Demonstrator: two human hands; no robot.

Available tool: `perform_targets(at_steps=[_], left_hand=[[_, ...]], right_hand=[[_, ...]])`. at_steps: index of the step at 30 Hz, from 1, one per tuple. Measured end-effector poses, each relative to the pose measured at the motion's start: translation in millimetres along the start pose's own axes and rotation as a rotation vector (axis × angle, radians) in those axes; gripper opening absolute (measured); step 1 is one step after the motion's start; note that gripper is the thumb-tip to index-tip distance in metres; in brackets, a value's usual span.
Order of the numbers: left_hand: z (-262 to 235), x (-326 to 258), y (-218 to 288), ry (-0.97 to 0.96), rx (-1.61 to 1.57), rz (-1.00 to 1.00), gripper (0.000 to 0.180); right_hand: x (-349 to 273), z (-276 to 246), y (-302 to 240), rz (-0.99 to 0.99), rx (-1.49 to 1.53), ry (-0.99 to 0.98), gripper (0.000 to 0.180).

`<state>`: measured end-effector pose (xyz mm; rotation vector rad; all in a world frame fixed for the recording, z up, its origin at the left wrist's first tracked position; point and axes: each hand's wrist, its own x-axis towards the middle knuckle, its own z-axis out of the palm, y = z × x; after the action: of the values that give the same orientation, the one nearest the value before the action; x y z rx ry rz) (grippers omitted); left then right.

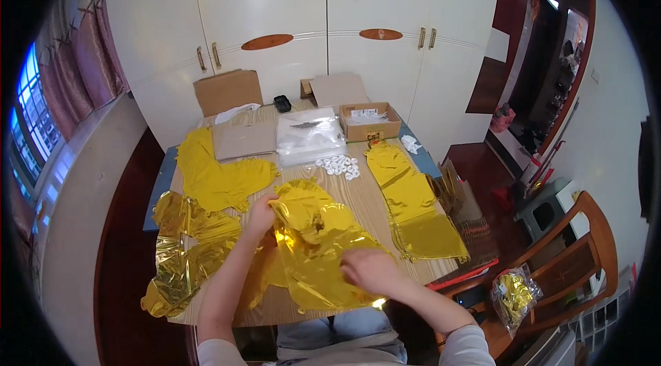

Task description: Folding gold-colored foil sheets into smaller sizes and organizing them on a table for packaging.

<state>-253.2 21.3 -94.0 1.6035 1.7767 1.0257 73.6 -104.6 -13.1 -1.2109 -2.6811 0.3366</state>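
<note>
Left hand (261,214): shiny gold foil sheet (320,276) was pinched.
Right hand (372,272): half-curled; hold couldn't be told.
Brown cardboard box (375,133): clear plastic (365,117) was held.
Clear plastic bag (511,325): gold foil (515,297) was enclosed.

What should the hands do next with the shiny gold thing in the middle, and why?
Perhaps the right hand could gently smooth the gold foil piece outward. The left hand seems to grip its edge, the right hand is over its other side, and the foil looks wrinkled, with a puckered spot near its upper middle.
</note>
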Motion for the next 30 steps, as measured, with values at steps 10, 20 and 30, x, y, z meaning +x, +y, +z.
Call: perform_targets(at_steps=[10, 20, 30], left_hand=[[-2, 10, 47, 0.216, 0.254, 0.707, 0.033], [4, 36, 1, 0.193, -0.029, 0.041, 0.023], [-16, -25, 40, -0.048, 0.679, 0.458, 0.065]], right_hand=[[-14, 45, 55, -0.050, -0.131, 0.185, 0.044], [-15, 37, 58, -0.114, -0.009, 0.217, 0.044], [3, 42, 90, -0.160, 0.010, 0.163, 0.040]])
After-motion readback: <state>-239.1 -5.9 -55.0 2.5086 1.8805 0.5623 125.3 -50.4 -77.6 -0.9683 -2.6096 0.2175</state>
